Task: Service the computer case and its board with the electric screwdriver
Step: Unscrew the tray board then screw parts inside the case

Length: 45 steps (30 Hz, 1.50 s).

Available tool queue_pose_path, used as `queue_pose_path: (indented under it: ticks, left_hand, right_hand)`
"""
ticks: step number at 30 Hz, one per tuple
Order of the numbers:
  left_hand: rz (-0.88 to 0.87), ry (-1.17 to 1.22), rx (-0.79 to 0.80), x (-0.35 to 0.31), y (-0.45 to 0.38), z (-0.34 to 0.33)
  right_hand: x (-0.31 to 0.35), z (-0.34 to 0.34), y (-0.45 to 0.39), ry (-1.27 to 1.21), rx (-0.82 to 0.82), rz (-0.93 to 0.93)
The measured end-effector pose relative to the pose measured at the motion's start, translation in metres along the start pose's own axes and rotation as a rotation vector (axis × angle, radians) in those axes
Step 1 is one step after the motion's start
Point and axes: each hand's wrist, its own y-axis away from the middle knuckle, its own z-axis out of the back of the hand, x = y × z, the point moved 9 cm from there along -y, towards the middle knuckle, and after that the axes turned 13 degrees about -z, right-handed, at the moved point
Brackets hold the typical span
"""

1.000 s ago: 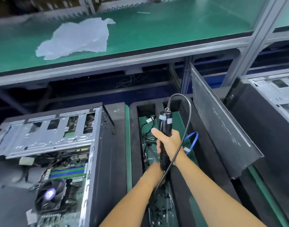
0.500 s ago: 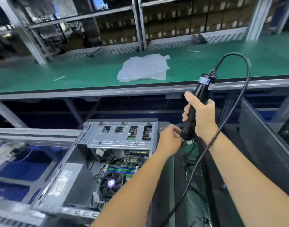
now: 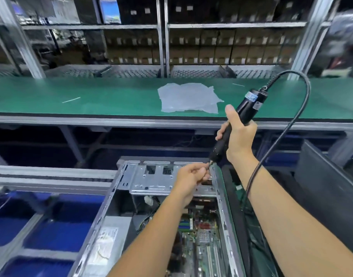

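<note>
— Holding anything, that right hand [image 3: 238, 134]?

— Yes. Its fingers wrap tight round the black electric screwdriver [image 3: 236, 126]. The tool leans, with its top up to the right and its tip down to the left. A black cord [image 3: 287, 126] loops out of the top and runs down along the right arm.

— And the left hand [image 3: 189, 176]?

— Its fingers are bunched up right at the tip of the tool. They seem to pinch something tiny there, but I cannot tell what.

— Where is the computer case [image 3: 167, 206]?

— Just under both hands, lying open with no side on. You can see the green board [image 3: 203, 242] down inside it, and a gray metal rack [image 3: 163, 178] across its far end.

— What is behind?

— A long green surface [image 3: 91, 96] with a see-through plastic bag [image 3: 188, 100] lying on it. Past that are shelves [image 3: 211, 26] full of brown boxes.
</note>
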Motion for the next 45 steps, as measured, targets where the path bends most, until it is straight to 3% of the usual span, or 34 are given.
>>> queue_pose_path:
  ticks: [12,28,36,45]
  left_hand:
    - [0.044,-0.049,0.020,0.012,-0.012,0.023]
    - [-0.035,-0.119,0.110,0.025,-0.035,0.001]
    - [0.034,-0.041,0.100,0.038,-0.040,0.002]
    - [0.029,-0.141,0.022,0.039,-0.040,0.011]
  right_hand:
    - [-0.021,-0.015,-0.003,0.102,-0.029,0.000]
    - [-0.034,-0.009,-0.022,0.166,-0.007,0.022]
    - [-0.039,-0.006,-0.032,0.170,0.012,0.021]
    - [-0.041,0.003,-0.037,0.131,-0.021,0.003]
